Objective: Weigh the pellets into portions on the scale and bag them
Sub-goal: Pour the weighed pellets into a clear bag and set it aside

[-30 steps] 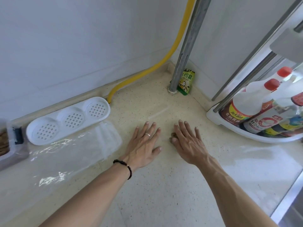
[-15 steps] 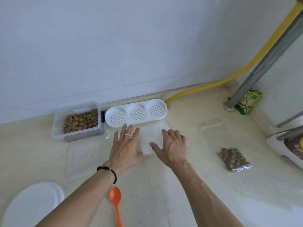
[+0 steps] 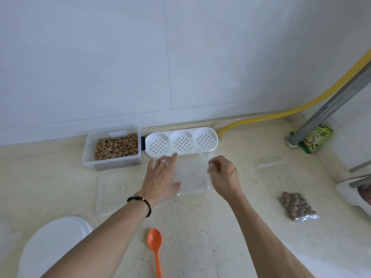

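Nearest, at six o'clock, an orange spoon (image 3: 155, 244) is lying on the speckled counter (image 3: 210, 237), bowl toward the wall. At eight o'clock a white round scale (image 3: 52, 245) is sitting at the counter's near edge. At four o'clock a sealed bag of pellets (image 3: 297, 206) is lying flat, well apart from both hands.

Farther in, at the centre, the left hand (image 3: 160, 177) is lying flat with fingers straight and spread, pressing on the left part of an empty clear bag (image 3: 191, 177). The right hand (image 3: 224, 176) is curling its fingers and pinching that bag's right edge. A clear lid (image 3: 112, 191) is lying just left of the left hand, at nine o'clock.

Beyond, at eleven o'clock, a clear tub (image 3: 113, 147) is holding loose brown pellets (image 3: 117, 147). Touching its right side, at twelve o'clock, a white three-cup perforated tray (image 3: 181, 142) is lying against the wall. At two o'clock a yellow hose (image 3: 281, 115) and a grey pipe (image 3: 329, 109) are running up, with a green packet (image 3: 316, 140) leaning at the pipe's foot.
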`<state>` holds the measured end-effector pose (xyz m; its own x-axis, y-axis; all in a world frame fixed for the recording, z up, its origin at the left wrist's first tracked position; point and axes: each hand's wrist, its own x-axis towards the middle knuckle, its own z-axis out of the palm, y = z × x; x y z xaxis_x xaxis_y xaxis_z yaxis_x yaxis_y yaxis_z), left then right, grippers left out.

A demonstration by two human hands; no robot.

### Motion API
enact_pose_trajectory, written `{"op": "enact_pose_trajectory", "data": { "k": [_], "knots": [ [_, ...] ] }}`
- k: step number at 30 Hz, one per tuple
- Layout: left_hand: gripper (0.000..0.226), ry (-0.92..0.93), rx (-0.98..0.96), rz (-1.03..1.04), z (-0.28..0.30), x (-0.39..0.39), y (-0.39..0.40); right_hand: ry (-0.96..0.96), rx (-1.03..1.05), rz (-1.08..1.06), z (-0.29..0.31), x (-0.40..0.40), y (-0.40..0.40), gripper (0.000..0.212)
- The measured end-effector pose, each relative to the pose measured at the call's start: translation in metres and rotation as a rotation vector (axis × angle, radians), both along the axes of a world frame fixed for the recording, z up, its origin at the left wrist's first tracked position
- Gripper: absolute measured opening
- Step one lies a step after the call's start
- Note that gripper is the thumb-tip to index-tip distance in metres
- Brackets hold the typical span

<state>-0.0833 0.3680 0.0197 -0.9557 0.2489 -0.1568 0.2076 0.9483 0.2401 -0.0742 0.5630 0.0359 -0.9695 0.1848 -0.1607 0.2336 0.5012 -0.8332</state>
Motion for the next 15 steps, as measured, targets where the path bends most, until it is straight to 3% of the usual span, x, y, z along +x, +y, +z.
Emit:
{"op": "enact_pose_trajectory", "data": {
  "k": [7,11,15],
  "knots": [
    [0.032,0.074,0.488,0.076,0.053,0.005,-0.028,0.016,-0.256,-0.11,0.049,0.018,-0.019,0.016],
    [0.024,0.01,0.567,0.065,0.076,0.014,-0.071,0.029,-0.344,-0.141,0.067,0.04,-0.054,0.017],
    [0.02,0.001,0.592,0.051,0.086,0.041,-0.142,-0.022,-0.304,-0.082,0.073,0.074,-0.116,0.017]
  ]
}}
